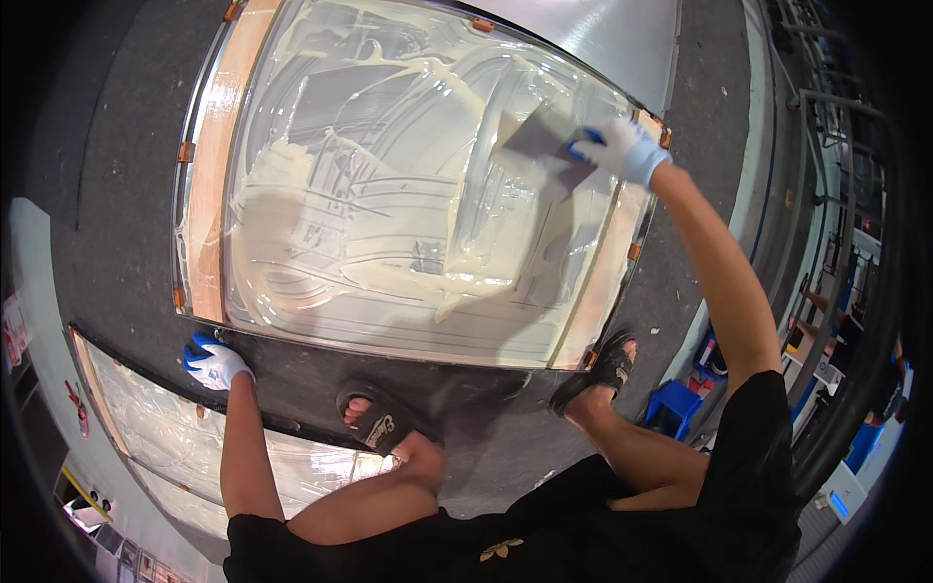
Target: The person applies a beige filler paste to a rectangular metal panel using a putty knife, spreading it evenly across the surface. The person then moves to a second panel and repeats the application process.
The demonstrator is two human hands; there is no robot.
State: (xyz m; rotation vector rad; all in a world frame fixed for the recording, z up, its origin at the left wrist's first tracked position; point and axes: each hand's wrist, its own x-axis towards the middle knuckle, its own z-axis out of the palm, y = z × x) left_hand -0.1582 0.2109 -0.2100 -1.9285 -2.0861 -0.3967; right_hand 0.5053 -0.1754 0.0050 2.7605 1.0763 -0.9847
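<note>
My right hand (622, 151), in a white and blue glove, grips a wide, flat grey spreader (546, 146), slightly blurred. The spreader is over the right part of a large panel (389, 321) coated with wet, cream-coloured paste (292, 185). Streaks and ridges run through the paste, and grey surface shows through in places. Pale wooden strips (216, 165) line the panel's left and right sides, with small orange-brown clips (185, 153) along the edge. Just below the panel's near left corner, my left hand (216, 363), gloved alike, leans on the dark surface with its fingers apart, holding nothing.
A second paste-smeared panel (160, 428) lies at the lower left, close to my left arm. My sandalled feet (374, 418) stand along the near edge. On the right are metal rails (846, 107) and a blue plastic stool or bin (673, 403). A shiny metal sheet (622, 29) lies beyond the panel.
</note>
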